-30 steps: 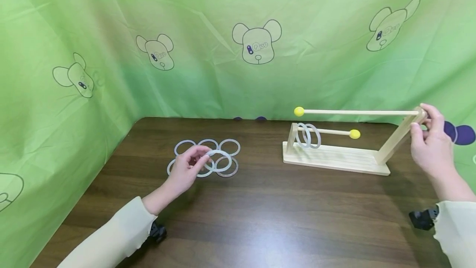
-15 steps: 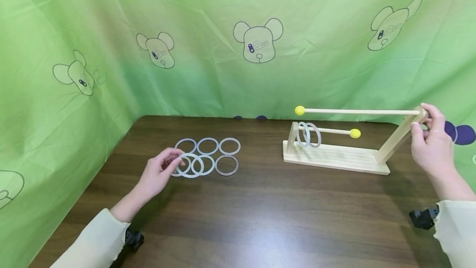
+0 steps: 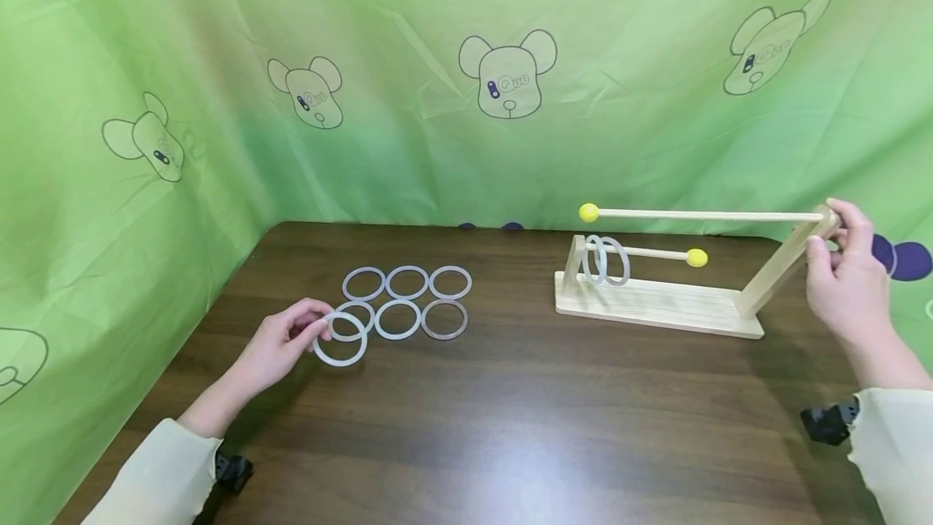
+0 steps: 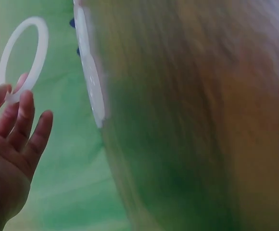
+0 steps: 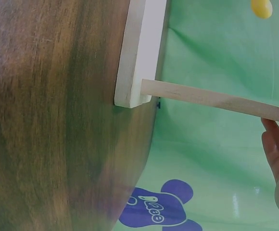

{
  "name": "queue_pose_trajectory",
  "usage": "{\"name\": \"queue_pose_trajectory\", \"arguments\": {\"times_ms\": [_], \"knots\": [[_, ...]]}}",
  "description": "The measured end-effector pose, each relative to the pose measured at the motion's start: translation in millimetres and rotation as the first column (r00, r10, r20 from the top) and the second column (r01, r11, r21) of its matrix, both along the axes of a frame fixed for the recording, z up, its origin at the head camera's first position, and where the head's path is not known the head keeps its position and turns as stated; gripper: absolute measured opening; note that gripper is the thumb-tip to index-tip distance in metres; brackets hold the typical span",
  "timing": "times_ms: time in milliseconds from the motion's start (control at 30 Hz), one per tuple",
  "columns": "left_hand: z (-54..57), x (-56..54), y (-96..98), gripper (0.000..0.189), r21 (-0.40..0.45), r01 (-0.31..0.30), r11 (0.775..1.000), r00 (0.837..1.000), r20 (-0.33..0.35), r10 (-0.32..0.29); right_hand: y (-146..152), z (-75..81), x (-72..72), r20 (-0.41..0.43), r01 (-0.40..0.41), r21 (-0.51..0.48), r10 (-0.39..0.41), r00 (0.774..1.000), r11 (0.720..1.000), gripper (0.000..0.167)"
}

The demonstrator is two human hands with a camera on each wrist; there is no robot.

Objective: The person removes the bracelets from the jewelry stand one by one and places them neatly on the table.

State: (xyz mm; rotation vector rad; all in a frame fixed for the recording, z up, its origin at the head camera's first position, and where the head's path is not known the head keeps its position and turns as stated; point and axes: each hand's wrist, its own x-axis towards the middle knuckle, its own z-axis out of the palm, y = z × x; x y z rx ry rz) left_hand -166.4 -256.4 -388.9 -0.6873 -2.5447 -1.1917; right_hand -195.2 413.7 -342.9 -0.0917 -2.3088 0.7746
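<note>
Left hand [image 3: 280, 344] half-closed, pinching one pale ring [image 3: 340, 363] — near left end of six rings [image 3: 398, 337] on table [image 3: 466, 403]. Right hand [image 3: 849, 282] grips tall post [image 3: 787, 266] of wooden stand [image 3: 649, 308] near its top.

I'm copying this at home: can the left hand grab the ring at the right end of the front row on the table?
Probably yes: nothing lies over that end ring, and the left hand is nearby. But it pinches another ring, so it might need to put that down first.
</note>
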Motion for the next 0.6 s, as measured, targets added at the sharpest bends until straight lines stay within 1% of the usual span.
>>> {"name": "queue_pose_trajectory", "arguments": {"times_ms": [133,300,433,600], "knots": [[-1.0,1.5,-6.0,0.015,-0.040,0.017,0.999,0.998,0.063,-0.015,1,-0.8,0.4,-0.017,-0.009,-0.009,0.009,1.000,1.000,0.050],[-9.6,-3.0,-15.5,0.013,-0.040,0.069,0.997,0.987,0.150,-0.062,0,0.2,-0.2,-0.009,-0.013,0.001,0.013,1.000,1.000,0.050],[-13.3,-6.1,-19.0,0.011,-0.042,0.109,0.993,0.977,0.186,-0.100,0,0.7,0.0,0.006,-0.013,0.010,0.013,1.000,1.000,0.050],[-14.2,-8.6,-20.1,0.010,-0.080,0.145,0.986,0.970,0.207,-0.126,1,1.0,1.2,0.011,-0.014,0.011,0.014,1.000,1.000,0.050]]}}
